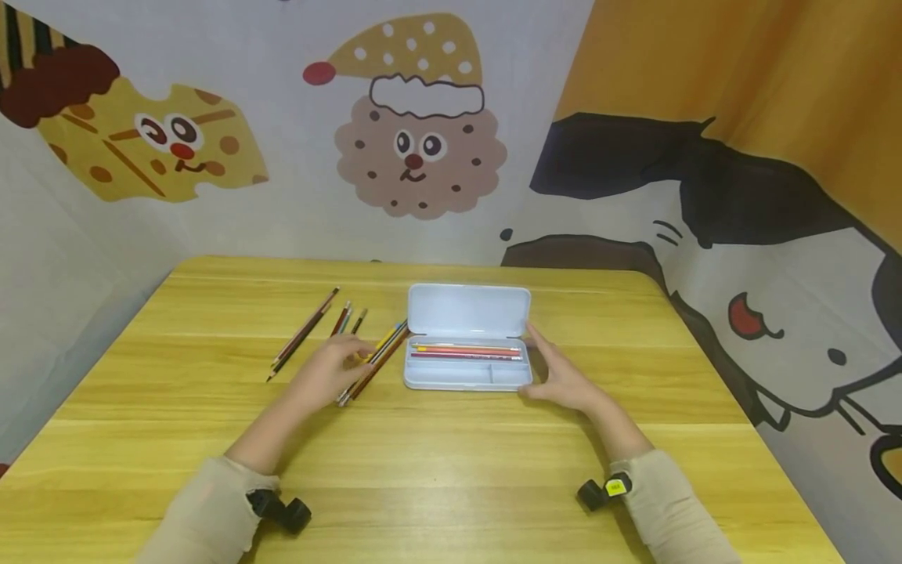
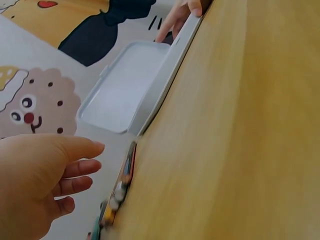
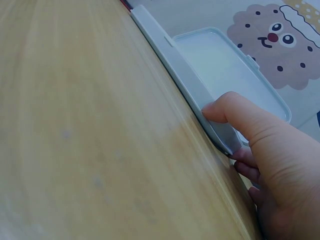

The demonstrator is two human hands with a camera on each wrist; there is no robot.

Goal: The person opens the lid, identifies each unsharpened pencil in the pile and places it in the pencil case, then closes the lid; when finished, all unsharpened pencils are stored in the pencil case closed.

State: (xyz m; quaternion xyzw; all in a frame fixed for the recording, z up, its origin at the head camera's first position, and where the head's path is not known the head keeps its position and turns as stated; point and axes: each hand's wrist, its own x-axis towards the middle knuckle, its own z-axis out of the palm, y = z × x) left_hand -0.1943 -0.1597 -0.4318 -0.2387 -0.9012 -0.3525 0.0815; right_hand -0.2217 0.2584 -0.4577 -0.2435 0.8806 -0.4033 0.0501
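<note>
A white pencil case (image 1: 468,377) lies with its lid raised, several pencils (image 1: 465,352) lying lengthwise inside it. My right hand (image 1: 564,381) grips the case's right end. In the right wrist view, the thumb (image 3: 220,111) presses on the front wall while the other fingers reach around the end. My left hand (image 1: 327,372) is just above the loose pencils (image 1: 377,366) to the left of the case. Its fingers are loosely bent with nothing between them in the left wrist view, and it partly hides those pencils from the head camera.
Two dark pencils (image 1: 301,338) lie slanted farther left on the wooden table (image 1: 437,470). A few shorter-looking pencil ends (image 1: 343,317) show beyond the left hand. Behind the table's far edge hangs a cloth with cartoon figures (image 1: 423,176).
</note>
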